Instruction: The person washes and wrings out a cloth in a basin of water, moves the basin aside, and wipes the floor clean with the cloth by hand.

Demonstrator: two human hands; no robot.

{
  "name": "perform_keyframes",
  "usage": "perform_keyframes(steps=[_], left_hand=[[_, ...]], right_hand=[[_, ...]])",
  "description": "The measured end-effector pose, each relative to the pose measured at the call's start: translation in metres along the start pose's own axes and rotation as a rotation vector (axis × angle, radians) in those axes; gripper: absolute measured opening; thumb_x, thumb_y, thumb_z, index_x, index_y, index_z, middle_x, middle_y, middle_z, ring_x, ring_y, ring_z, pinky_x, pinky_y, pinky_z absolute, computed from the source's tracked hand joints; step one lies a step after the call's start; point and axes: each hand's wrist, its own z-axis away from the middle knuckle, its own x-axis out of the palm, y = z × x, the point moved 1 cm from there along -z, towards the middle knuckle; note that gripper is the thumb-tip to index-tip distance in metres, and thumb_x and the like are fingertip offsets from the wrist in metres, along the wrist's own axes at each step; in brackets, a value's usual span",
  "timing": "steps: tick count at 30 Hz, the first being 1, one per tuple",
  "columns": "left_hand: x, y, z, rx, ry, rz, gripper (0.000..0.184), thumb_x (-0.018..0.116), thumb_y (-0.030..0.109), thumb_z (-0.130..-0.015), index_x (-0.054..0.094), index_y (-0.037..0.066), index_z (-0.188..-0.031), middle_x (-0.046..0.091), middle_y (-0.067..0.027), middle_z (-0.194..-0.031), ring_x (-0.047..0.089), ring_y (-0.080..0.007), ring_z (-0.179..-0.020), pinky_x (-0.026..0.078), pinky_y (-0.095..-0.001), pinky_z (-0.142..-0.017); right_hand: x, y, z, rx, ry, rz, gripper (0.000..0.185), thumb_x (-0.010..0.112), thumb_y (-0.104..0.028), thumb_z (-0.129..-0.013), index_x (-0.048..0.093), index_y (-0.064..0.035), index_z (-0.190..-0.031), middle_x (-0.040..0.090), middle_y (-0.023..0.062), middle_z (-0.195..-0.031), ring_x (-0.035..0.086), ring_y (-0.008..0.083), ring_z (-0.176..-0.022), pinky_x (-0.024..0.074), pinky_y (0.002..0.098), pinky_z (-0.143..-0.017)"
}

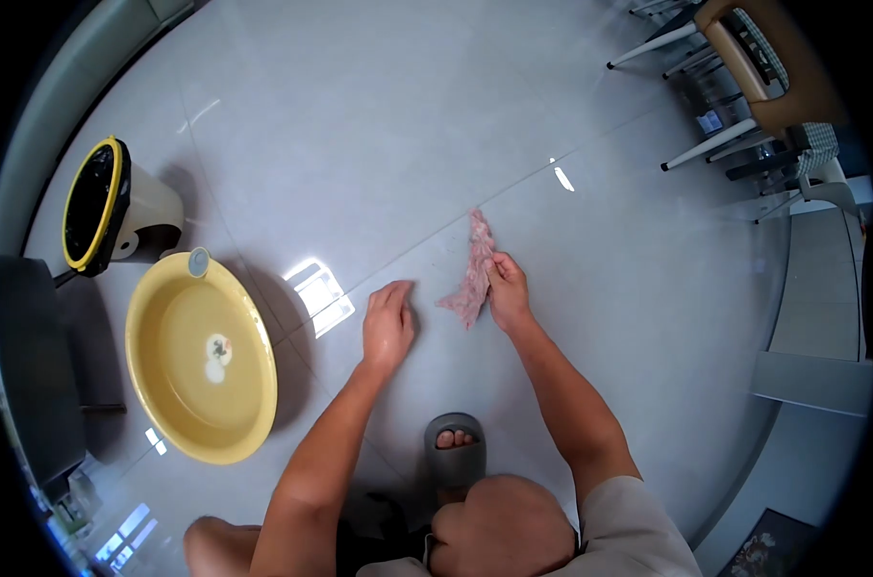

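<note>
A crumpled pinkish-red rag [476, 269], apparently a cleaning cloth, lies spread in a narrow shape over the pale tiled floor [379, 144]. My right hand [509, 288] is closed on its right edge, thumb and fingers pinching the fabric. To the left of the rag, my left hand [388, 327] is at the floor with nothing in it, its fingers stretched out close together. A gap separates it from the rag. Further left stands a large yellow basin [153, 385] with a floral mark on its bottom and a small grey round piece at its rim.
Behind the basin is a bin [158, 207] with a yellow rim and black liner. A dark piece of furniture [33, 365] borders the left side. Chairs [744, 77] with white legs stand at the upper right. My slippered foot [456, 447] is close below the hands.
</note>
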Motion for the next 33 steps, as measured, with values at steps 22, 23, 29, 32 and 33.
perform_keyframes(steps=[22, 23, 29, 32, 33], left_hand=[[-0.020, -0.043, -0.038, -0.304, 0.079, 0.115, 0.037, 0.054, -0.006, -0.102, 0.067, -0.003, -0.136, 0.074, -0.0190, -0.123, 0.072, -0.0275, -0.107, 0.057, -0.0368, -0.100], [-0.019, -0.040, -0.039, -0.305, 0.074, 0.117, 0.037, 0.054, -0.007, -0.102, 0.067, -0.003, -0.136, 0.074, -0.0191, -0.123, 0.072, -0.0273, -0.107, 0.057, -0.0367, -0.100], [-0.003, -0.024, -0.045, -0.255, 0.048, 0.141, 0.038, 0.053, -0.008, -0.102, 0.067, -0.003, -0.136, 0.074, -0.0188, -0.123, 0.072, -0.0260, -0.106, 0.057, -0.0359, -0.099], [0.007, -0.020, -0.048, -0.243, 0.044, 0.161, 0.038, 0.053, -0.009, -0.101, 0.067, -0.003, -0.136, 0.074, -0.0184, -0.123, 0.072, -0.0254, -0.105, 0.057, -0.0356, -0.098], [0.009, -0.020, -0.049, -0.247, 0.051, 0.170, 0.039, 0.052, -0.009, -0.101, 0.067, -0.002, -0.136, 0.074, -0.0182, -0.123, 0.072, -0.0253, -0.104, 0.057, -0.0356, -0.098]], right_hand=[[0.063, -0.010, -0.024, 0.119, -0.063, -0.355, 0.025, 0.049, -0.008, -0.114, 0.057, -0.0109, -0.138, 0.067, 0.0029, -0.122, 0.067, 0.0158, -0.105, 0.0588, 0.0367, -0.094], [0.057, -0.017, -0.021, 0.114, -0.043, -0.375, 0.029, 0.050, -0.008, -0.113, 0.056, -0.0115, -0.141, 0.067, 0.0030, -0.124, 0.067, 0.0164, -0.105, 0.0589, 0.0373, -0.094], [-0.005, -0.052, 0.011, -0.025, 0.109, -0.349, 0.036, 0.049, -0.012, -0.114, 0.052, -0.0124, -0.150, 0.067, 0.0035, -0.129, 0.068, 0.0183, -0.108, 0.0595, 0.0388, -0.095], [-0.005, -0.075, 0.032, 0.019, 0.176, -0.260, 0.033, 0.048, -0.018, -0.116, 0.053, -0.0124, -0.148, 0.068, 0.0029, -0.125, 0.066, 0.0175, -0.110, 0.0580, 0.0376, -0.096], [-0.012, -0.061, 0.029, 0.036, 0.165, -0.182, 0.030, 0.048, -0.019, -0.117, 0.055, -0.0118, -0.145, 0.068, 0.0029, -0.124, 0.065, 0.0177, -0.112, 0.0566, 0.0370, -0.097]])
